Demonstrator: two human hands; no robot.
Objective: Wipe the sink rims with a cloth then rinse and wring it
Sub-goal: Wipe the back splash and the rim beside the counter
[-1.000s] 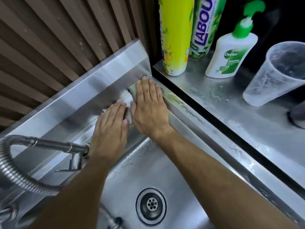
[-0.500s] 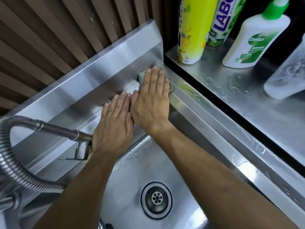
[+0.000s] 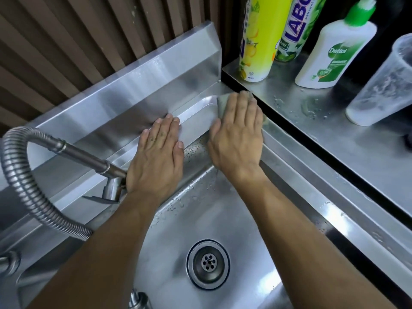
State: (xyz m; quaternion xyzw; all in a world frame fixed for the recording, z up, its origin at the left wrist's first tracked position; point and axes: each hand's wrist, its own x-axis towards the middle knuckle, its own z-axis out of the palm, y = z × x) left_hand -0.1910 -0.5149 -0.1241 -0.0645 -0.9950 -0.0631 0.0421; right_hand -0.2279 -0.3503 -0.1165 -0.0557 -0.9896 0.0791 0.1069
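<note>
Right hand (image 3: pixel 237 134), flat, presses cloth (image 3: pixel 223 103) onto sink rim's (image 3: pixel 287 152) far right corner; it has slid rightward, away from left hand (image 3: pixel 157 157), spread empty on back rim. Wiping continues; rinse pending.

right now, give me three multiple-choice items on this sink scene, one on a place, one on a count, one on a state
1. Where is the cloth?
A. under the right hand at the sink's far right corner
B. over the drain
C. on the shelf

2. How many bottles stand on the shelf?
A. one
B. three
C. five

3. What is the left hand doing?
A. gripping the faucet
B. lying flat and empty on the back rim
C. holding the cup

Answers:
1 A, green cloth shows past the fingers by the corner.
2 B, a yellow bottle, a green one and a white pump bottle.
3 B, its fingers are spread on bare steel.
</note>
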